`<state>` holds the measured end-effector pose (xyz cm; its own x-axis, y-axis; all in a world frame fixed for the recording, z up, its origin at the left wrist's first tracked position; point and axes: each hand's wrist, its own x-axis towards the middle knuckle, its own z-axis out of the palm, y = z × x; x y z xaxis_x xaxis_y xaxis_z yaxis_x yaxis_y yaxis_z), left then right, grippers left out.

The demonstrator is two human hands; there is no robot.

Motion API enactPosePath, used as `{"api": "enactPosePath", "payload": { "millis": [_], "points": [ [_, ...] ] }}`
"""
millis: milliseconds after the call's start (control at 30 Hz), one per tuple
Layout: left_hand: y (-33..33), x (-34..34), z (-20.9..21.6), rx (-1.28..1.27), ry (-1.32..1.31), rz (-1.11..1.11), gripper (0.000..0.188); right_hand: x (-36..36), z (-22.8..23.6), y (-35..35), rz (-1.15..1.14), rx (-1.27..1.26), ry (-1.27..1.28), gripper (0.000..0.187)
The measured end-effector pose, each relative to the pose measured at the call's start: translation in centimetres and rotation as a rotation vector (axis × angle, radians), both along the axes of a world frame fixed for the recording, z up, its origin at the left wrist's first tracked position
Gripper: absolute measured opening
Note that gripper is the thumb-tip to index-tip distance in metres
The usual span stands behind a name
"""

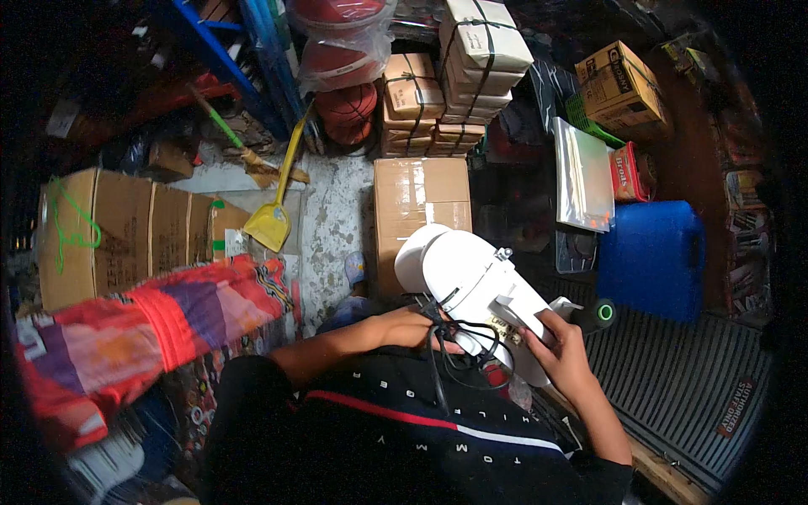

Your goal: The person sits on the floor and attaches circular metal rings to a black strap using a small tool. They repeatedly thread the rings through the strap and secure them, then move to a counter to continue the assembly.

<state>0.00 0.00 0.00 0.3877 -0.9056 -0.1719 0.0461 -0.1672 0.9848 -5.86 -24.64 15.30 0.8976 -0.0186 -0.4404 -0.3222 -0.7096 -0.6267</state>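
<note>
Thumb and fingers of my right hand (566, 349) are clamped on the white plastic appliance with rounded ends (475, 273), which sits tilted just right of the frame's middle. My left hand (411, 328) is at its lower left edge, beside a looped black power cord (435, 316); its fingertips are partly hidden, so I cannot tell how tightly they are closed. Behind the appliance's rounded end, a taped brown cardboard box (412, 181) shows at upper middle. Farther up stand strapped, paper-wrapped parcels (484, 46). A yellow plastic dustpan (269, 225) is left of centre, above a folded orange-and-purple cloth (118, 332). At right lies a flat blue plastic case (648, 257), above a dark ribbed mat (656, 366).
</note>
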Motion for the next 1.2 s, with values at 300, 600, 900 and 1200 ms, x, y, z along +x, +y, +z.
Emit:
{"api": "enactPosePath", "payload": {
  "millis": [300, 600, 900, 1200],
  "points": [
    [3.0, 6.4, -6.9, 0.026, -0.093, -0.059, 0.032, 5.9, -4.5, 3.6, -0.037, -0.033, -0.021, 0.024],
    [4.1, 18.3, -12.0, -0.004, -0.123, -0.264, 0.040, 15.5, -6.6, 7.2, -0.281, -0.018, 0.153, 0.017],
    [4.1, 26.9, -10.6, 0.015, -0.058, -0.324, 0.037, 20.7, -7.6, 7.7, -0.332, 0.077, 0.048, 0.015],
    [2.1, 26.7, -18.2, 0.206, -0.040, -0.031, 0.048, 28.6, -14.9, 2.5, -0.049, -0.005, -0.043, 0.031]
  ]
}}
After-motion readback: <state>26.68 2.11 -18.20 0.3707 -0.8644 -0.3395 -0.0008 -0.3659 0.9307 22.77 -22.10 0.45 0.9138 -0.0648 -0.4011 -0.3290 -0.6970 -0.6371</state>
